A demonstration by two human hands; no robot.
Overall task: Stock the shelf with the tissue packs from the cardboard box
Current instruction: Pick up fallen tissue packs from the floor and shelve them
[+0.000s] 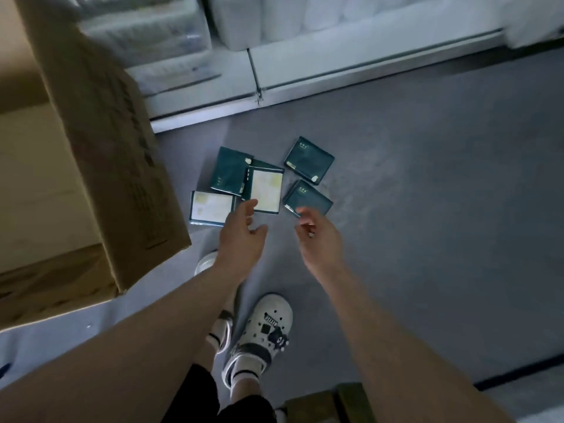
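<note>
Grey floor (427, 209) below the shelf (335, 65) is strewn with five tissue packs (308, 160), not yet shelved; left hand (241, 236) and right hand (320, 239) are held over them, each grip wide and empty.

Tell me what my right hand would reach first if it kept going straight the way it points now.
Most likely the nearest dark green tissue pack on the floor, just beyond the right hand and its loosely curled fingers. From this single view, the height gap between them is unclear.
</note>
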